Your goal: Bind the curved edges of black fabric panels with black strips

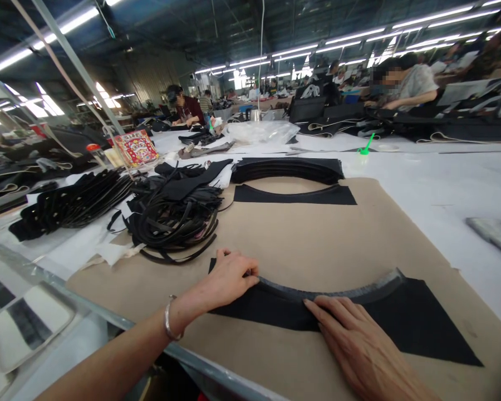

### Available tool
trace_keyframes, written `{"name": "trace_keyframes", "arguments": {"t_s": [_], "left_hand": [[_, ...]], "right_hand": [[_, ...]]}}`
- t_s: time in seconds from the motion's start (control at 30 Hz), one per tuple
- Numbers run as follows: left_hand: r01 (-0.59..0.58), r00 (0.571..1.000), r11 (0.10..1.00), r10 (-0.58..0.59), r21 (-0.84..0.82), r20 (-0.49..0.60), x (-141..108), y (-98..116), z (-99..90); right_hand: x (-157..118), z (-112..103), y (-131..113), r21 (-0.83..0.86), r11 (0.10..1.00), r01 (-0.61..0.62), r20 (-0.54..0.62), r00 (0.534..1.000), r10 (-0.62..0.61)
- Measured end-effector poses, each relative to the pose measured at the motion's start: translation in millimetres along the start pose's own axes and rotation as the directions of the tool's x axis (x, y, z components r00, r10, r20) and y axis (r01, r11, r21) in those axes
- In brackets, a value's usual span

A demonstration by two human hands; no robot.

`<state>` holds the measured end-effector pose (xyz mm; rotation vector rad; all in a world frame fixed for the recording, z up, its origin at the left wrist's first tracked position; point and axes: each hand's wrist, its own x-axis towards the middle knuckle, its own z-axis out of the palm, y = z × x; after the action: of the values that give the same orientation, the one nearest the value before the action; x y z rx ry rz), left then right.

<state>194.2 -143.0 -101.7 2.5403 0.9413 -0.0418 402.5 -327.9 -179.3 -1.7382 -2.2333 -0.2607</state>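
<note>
A black fabric panel with a concave upper edge lies on brown paper in front of me. A greyish strip runs along that curve, its right end sticking up a little. At the left end of the curve, the fingers of my left hand are curled and pinch the edge; the fingertips are partly hidden. My right hand rests flat over the middle of the panel, fingers stretched out and fingertips just below the strip. A bracelet circles my left wrist.
Beyond the panel lie another curved black piece and a stack of black pieces. Black strips are heaped at left. Brown paper covers part of the white table. Co-workers sit farther back.
</note>
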Motion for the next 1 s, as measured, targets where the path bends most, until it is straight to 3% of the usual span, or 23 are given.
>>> {"name": "trace_keyframes", "arguments": {"t_s": [0.3,0.63,1.0], "left_hand": [[0.144,0.983,0.989,-0.14,-0.027,0.122,10.7,4.0,-12.9],[0.17,0.982,0.985,-0.171,0.016,0.083,13.6,8.4,-8.4],[0.161,0.985,0.986,-0.163,0.037,0.053,14.9,3.0,1.7]], "right_hand": [[1.0,-1.4,0.6,0.043,0.999,-0.022,0.027,0.999,0.021],[12.2,-8.7,-2.1,0.12,0.991,-0.063,-0.01,0.998,0.064],[35.1,-7.6,-18.7,0.04,0.999,-0.019,-0.012,1.0,0.019]]}}
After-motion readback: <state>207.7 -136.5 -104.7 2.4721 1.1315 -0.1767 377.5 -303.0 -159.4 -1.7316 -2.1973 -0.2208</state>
